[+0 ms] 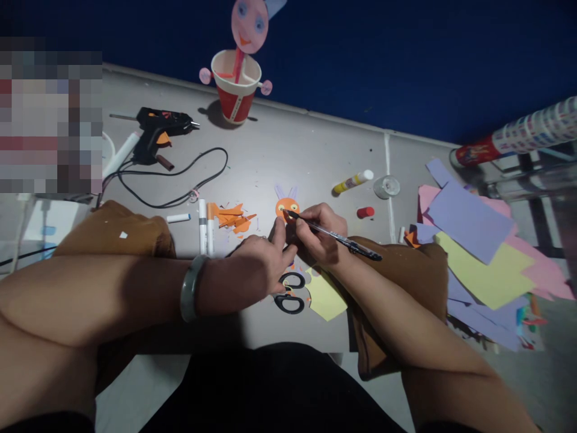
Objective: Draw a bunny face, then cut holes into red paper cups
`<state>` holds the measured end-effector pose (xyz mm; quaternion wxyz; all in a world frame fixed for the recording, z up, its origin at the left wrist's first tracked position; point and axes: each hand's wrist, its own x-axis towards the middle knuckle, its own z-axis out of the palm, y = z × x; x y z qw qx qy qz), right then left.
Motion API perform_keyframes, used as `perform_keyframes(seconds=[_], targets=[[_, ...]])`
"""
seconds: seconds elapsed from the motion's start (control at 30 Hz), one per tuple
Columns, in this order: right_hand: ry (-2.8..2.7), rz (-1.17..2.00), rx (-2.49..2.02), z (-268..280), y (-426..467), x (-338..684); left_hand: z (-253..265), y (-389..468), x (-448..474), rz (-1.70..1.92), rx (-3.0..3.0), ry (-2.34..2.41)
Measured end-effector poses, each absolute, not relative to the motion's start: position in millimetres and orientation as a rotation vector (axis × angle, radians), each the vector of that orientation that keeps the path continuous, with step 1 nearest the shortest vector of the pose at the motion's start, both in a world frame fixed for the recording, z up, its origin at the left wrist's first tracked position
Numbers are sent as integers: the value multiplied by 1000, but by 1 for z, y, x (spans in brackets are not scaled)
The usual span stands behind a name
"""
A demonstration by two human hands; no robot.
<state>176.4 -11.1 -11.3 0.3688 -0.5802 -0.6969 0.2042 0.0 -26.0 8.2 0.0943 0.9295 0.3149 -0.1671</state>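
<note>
My right hand point(322, 231) is closed around a clear-barrelled pen point(331, 233) with a black grip and cap. The pen's tip touches an orange paper rabbit face point(282, 203) with pale round eyes and purple paper ears point(292, 191). My left hand point(259, 258) lies with its fingers apart, a fingertip at the lower edge of the face. Just below that hand are black-handled scissors point(290, 302), their blades mostly hidden. A yellow paper offcut point(328, 296) lies to the right of the scissors.
Orange scraps point(237, 218) and markers point(202, 225) lie left of the face. A black glue gun point(153, 129) with a looping cord and a red paper cup point(237, 99) bearing a pink face stand farther back. Right are a yellow glue stick point(352, 182), red cap point(365, 212), glass jar point(386, 187) and coloured paper point(471, 219).
</note>
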Motion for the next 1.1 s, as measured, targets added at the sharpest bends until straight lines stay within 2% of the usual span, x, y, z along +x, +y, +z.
perform_keyframes(seconds=[0.6,0.83,1.1], targets=[[-1787,518,-1433,-10,-12,176,17,-24,0,-493,2716,932],[-1591,449,-1464,-18,-15,184,29,-19,3,-611,2685,907],[-1423,521,-1450,-32,-10,191,40,-10,5,-638,2654,881]])
